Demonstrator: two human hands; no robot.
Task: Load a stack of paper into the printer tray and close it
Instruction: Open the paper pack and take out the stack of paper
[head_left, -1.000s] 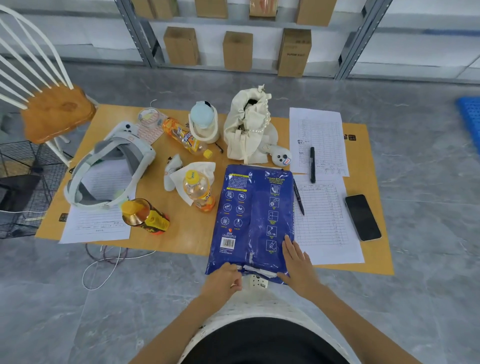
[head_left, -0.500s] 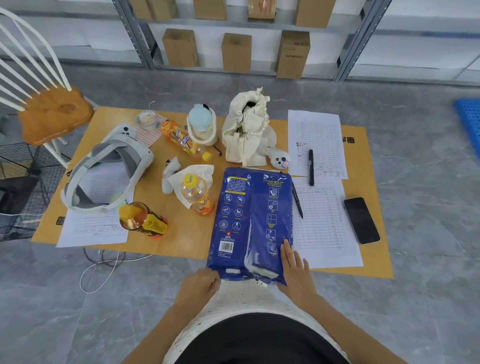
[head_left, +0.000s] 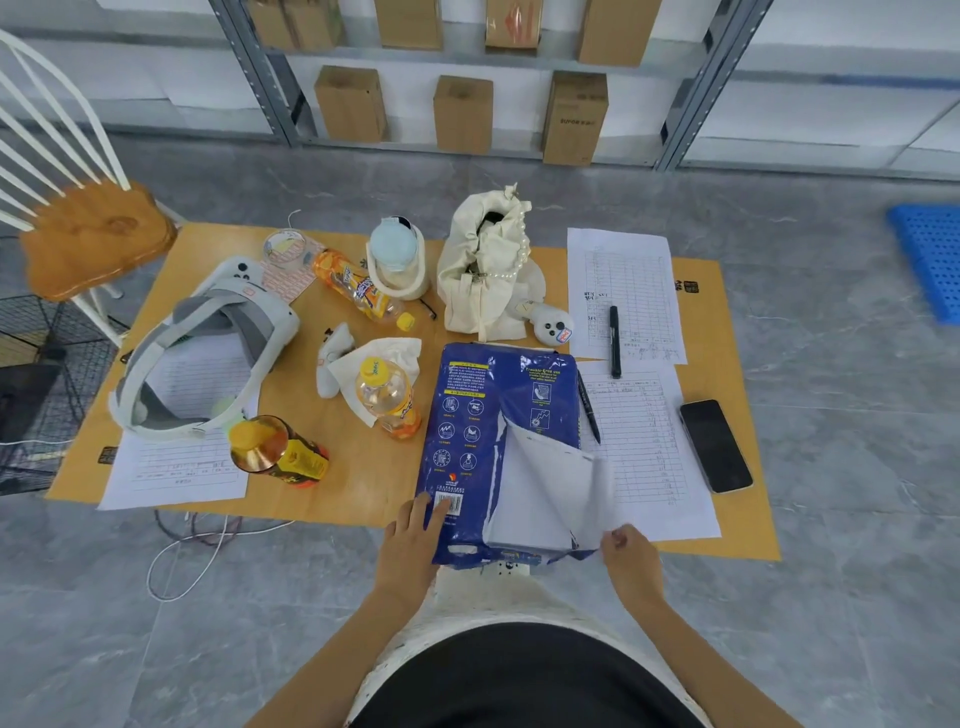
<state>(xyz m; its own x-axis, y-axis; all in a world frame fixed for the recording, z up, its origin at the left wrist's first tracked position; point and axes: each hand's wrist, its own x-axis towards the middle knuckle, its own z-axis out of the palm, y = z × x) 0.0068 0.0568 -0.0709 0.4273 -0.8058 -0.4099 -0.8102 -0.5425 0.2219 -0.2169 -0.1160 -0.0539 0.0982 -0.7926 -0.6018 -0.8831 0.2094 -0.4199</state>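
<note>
A blue paper ream (head_left: 467, 415) lies on the low wooden table (head_left: 343, 467), its near end over the table's front edge. The wrapper is torn open along the right side, and white sheets (head_left: 524, 504) show inside. My left hand (head_left: 415, 540) rests flat on the ream's near left corner, fingers spread by the barcode. My right hand (head_left: 626, 551) pinches the torn wrapper flap (head_left: 571, 467) at the near right corner and holds it pulled out to the right. No printer or tray is in view.
Around the ream stand several drink bottles (head_left: 387, 395), a cream bag (head_left: 483, 270), a headset (head_left: 202, 348), pens (head_left: 614, 340), printed forms (head_left: 639, 431) and a phone (head_left: 716, 446). A wooden chair (head_left: 88, 234) is at left, shelves with cardboard boxes (head_left: 462, 111) behind.
My right hand went from lying flat on the ream to gripping the wrapper and tearing it open rightward, baring white paper. My left hand moved up onto the ream's near left corner.
</note>
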